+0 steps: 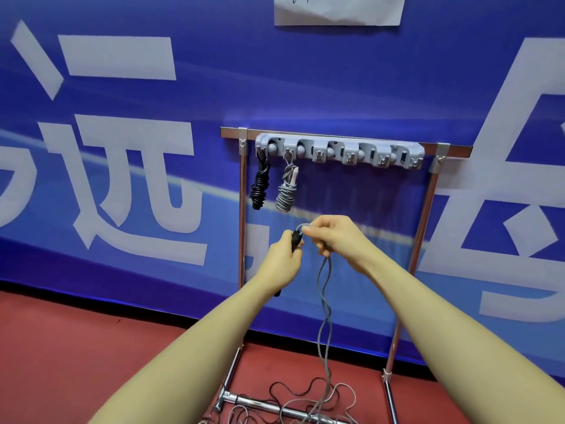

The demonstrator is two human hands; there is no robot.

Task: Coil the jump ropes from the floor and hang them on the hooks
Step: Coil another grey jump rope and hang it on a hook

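My left hand [282,257] grips the black handles [296,238] of a grey jump rope. My right hand [331,235] pinches the grey rope [324,304] just beside the handles. Two strands of it hang twisted down to the floor. A grey hook rail [339,151] sits on the top bar of a metal rack. A coiled black rope [260,182] hangs from its leftmost hook. Beside it a coiled grey rope [287,188] hangs from the second hook. Loose ropes [293,399] lie tangled on the floor at the rack's base.
The metal rack [423,228] stands against a blue banner wall with large white characters. Its base bar [260,403] lies on the red floor among the loose ropes. A white paper sheet [339,9] is stuck on the wall above.
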